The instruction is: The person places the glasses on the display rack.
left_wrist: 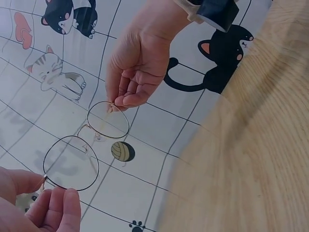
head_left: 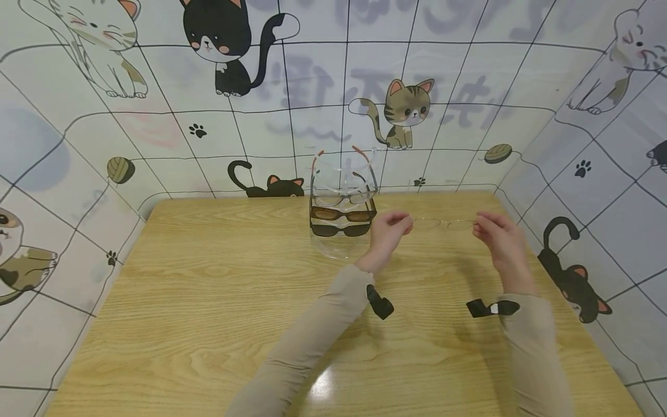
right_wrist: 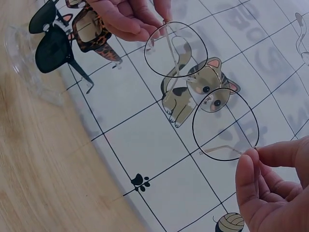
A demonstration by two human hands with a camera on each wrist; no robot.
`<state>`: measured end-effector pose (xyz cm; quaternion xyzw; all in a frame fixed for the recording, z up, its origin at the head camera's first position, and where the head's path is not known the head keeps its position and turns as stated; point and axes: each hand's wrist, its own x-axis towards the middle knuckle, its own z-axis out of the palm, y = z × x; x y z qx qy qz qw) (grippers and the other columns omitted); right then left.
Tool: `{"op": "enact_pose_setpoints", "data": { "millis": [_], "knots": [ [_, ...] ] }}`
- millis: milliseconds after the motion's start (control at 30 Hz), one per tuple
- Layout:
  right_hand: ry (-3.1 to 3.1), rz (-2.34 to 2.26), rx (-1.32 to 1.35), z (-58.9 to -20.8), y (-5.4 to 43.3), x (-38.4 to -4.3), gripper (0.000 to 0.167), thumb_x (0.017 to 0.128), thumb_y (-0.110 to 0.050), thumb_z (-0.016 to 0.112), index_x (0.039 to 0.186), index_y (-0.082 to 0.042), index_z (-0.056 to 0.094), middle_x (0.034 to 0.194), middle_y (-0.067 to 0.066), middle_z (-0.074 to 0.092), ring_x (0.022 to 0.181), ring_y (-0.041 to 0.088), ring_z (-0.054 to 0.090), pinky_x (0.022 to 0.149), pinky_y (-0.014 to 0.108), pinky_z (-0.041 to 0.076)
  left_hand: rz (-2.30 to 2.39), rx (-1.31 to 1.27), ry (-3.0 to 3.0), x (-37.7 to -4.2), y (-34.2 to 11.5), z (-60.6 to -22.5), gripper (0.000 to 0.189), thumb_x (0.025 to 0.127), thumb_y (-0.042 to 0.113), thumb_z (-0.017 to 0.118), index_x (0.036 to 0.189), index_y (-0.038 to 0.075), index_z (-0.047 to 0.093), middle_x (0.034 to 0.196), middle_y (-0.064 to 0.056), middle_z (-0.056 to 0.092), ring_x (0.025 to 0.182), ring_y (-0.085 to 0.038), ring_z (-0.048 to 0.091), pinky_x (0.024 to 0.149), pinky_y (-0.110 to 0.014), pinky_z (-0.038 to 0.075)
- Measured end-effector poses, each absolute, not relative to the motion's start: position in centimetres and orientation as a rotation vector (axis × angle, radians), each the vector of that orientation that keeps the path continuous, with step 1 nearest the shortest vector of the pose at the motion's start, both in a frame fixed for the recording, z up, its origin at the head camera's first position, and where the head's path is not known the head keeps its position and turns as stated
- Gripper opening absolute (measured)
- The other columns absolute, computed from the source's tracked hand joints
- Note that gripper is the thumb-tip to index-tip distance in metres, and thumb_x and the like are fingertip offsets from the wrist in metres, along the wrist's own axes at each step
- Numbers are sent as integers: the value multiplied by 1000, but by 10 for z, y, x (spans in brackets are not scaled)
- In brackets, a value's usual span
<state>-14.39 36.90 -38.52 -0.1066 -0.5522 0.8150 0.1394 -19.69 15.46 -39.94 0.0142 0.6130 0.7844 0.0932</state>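
A pair of thin round wire-rimmed eyeglasses (left_wrist: pixel 98 164) is held up between both hands, temples unfolded. My left hand (head_left: pixel 388 234) pinches one end of the frame near the hinge with thumb and fingers. At the opposite end, my right hand (head_left: pixel 502 249) pinches the other hinge corner, as the right wrist view also shows. Just left of my left hand, a clear display stand (head_left: pixel 333 255) carries dark sunglasses (head_left: pixel 341 230), brown tortoiseshell glasses (head_left: pixel 344 215) above them, and light-framed glasses (head_left: pixel 341 200) higher up. Orange temple tips show at the stand's top.
The wooden table (head_left: pixel 208 301) spreads out under both arms. A cat-printed sheet (head_left: pixel 323 75) with grid lines rises behind the table and along both sides. Black wrist cameras (head_left: pixel 380 302) sit on both sleeves.
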Motion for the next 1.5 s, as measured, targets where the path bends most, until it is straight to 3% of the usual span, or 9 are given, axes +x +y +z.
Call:
{"op": "enact_pose_setpoints", "data": {
  "millis": [267,500,933,1500],
  "knots": [
    [-1583,2351,-260,-375,366,-143,9,86,4,63,86,-2,69,75,5,66,65,11,64,62,18,55,2326,151,1871,-194,148,-383,15,85,5,67,97,-4,69,84,-8,68,71,-9,62,71,-22,55],
    [-1551,2361,-210,-363,363,-143,14,87,7,59,85,-2,69,73,6,67,64,11,64,61,18,55,2342,204,1866,-193,144,-371,17,86,6,66,99,-5,69,86,-11,69,70,-9,63,71,-24,56],
    [-1601,2304,-212,-340,352,-145,5,85,0,66,89,-1,68,77,5,66,67,11,63,62,18,55,2402,254,1854,-194,133,-353,16,86,5,67,97,-6,69,87,-13,69,68,-7,61,70,-22,55],
    [-1631,2249,-191,-321,332,-158,17,83,-5,70,98,3,66,81,5,66,71,12,63,66,18,55,2414,290,1896,-199,112,-330,16,86,5,67,98,-6,68,86,-13,68,67,-6,59,70,-21,55]
  ]
}}
